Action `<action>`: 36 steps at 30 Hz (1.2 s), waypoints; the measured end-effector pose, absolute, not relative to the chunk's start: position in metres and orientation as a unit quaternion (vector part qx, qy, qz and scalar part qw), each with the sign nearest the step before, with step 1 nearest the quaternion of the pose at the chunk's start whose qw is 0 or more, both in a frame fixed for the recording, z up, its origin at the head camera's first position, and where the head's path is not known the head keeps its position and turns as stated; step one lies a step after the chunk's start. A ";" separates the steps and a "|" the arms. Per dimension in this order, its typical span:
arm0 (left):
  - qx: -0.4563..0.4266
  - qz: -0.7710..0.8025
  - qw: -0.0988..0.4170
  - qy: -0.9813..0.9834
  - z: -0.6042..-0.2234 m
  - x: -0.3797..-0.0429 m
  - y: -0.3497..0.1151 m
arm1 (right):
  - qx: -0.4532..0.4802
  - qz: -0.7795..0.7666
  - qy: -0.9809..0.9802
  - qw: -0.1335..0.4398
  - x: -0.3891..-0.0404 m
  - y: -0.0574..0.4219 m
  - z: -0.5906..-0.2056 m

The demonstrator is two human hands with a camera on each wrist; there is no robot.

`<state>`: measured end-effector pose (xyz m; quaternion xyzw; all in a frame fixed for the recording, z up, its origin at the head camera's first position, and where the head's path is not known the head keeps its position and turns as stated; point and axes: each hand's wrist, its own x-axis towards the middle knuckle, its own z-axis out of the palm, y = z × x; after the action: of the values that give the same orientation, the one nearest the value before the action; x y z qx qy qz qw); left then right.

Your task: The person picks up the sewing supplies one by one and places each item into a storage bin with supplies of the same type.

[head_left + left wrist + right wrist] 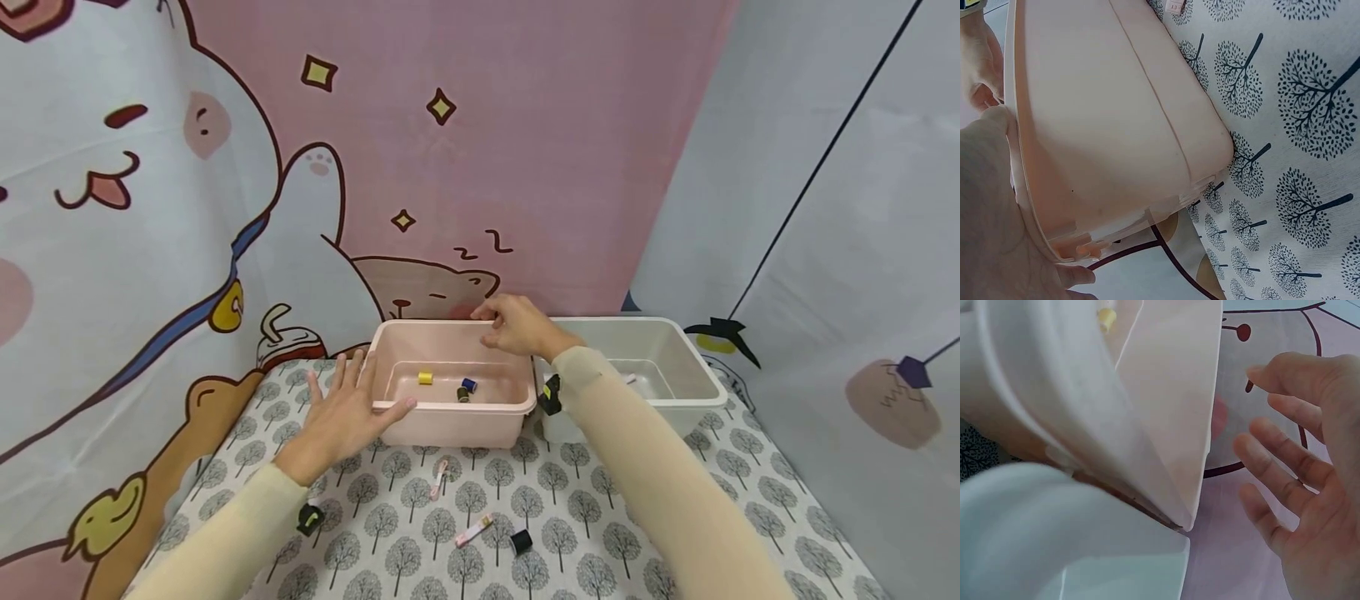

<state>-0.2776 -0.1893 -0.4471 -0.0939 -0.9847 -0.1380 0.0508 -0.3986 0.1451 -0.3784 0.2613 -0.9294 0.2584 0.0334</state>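
Observation:
My left hand [337,421] lies with spread fingers at the left front corner of a pink plastic bin [450,425], its thumb along the front rim. In the left wrist view, that hand [985,206] rests against the rim. Above the bin's right back part is my right hand [521,327], fingers loosely bent and holding nothing; the right wrist view shows its fingers [1279,453] apart. Inside the pink bin lie a yellow thread spool [425,378], a blue spool [469,385] and a dark green spool [462,395].
A white bin [697,402] stands right beside the pink one, partly hidden by my right arm, with a small pale item [630,379] inside. On the tree-patterned cloth lie a black spool [521,542] and two pinkish measuring-tape strips [474,530]. A printed curtain [540,150] hangs behind.

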 end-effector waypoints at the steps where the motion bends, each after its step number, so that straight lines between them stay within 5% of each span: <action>1: -0.094 -0.138 0.051 -0.985 -0.447 -0.278 -0.189 | 0.260 0.259 -0.930 0.032 -0.397 0.146 -0.378; 36: -0.098 -0.142 0.051 -0.984 -0.450 -0.281 -0.191 | 0.340 0.255 -0.902 0.071 -0.321 0.162 -0.409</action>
<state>-0.2810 -0.1907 -0.4498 -0.0980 -0.9837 -0.1421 0.0507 -0.3211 0.1615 -0.4092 0.3400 -0.9023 0.2553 0.0715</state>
